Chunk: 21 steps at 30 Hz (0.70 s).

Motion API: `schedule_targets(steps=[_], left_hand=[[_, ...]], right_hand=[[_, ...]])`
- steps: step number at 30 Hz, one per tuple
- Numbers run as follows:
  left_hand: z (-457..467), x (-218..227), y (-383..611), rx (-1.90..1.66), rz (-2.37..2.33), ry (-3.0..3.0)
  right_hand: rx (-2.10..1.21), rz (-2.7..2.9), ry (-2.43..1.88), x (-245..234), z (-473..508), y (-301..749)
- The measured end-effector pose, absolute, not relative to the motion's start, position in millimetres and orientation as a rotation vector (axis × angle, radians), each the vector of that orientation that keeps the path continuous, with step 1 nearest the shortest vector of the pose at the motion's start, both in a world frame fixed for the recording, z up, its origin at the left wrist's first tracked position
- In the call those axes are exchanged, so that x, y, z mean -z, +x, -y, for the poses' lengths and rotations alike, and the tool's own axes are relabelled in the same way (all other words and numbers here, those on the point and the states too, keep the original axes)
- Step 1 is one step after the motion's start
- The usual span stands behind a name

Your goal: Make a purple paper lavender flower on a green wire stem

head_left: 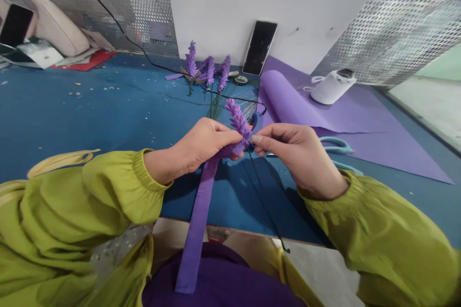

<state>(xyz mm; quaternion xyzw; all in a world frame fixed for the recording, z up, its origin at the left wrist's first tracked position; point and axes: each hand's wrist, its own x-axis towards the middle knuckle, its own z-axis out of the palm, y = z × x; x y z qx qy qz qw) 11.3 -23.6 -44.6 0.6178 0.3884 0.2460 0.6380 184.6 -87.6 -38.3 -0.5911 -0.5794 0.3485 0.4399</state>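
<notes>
My left hand (201, 146) and my right hand (293, 151) meet above the blue table (72, 120), both pinched on a purple paper lavender sprig (238, 120). The sprig's fringed tip points up and away from me. A long purple paper strip (198, 220) hangs from under my left fingers down toward my lap. My right fingertips pinch the base of the sprig where the strip winds on. A thin dark stem (264, 206) runs down from the sprig toward the table's near edge. Both sleeves are yellow-green.
Finished purple lavender sprigs (207, 69) lie at the back of the table beside tape rolls (239, 78). A phone (259, 48) leans on the white wall. A purple paper roll (288, 100), a white spool (331, 87) and light blue scissors (338, 146) sit right. Perforated metal panels flank both sides.
</notes>
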Motion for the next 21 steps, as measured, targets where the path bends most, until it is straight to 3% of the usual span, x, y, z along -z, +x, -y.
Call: schedule_targets(steps=[11, 21], left_hand=[[27.1, 40.7, 11.2, -0.546, -0.862, 1.550], [25.8, 40.2, 12.1, -0.491, -0.797, 1.284]], right_hand=[[-1.289, 1.139, -1.439, 41.3, 83.5, 185.3], [-1.253, 1.146, -1.368, 42.6, 84.1, 182.0]])
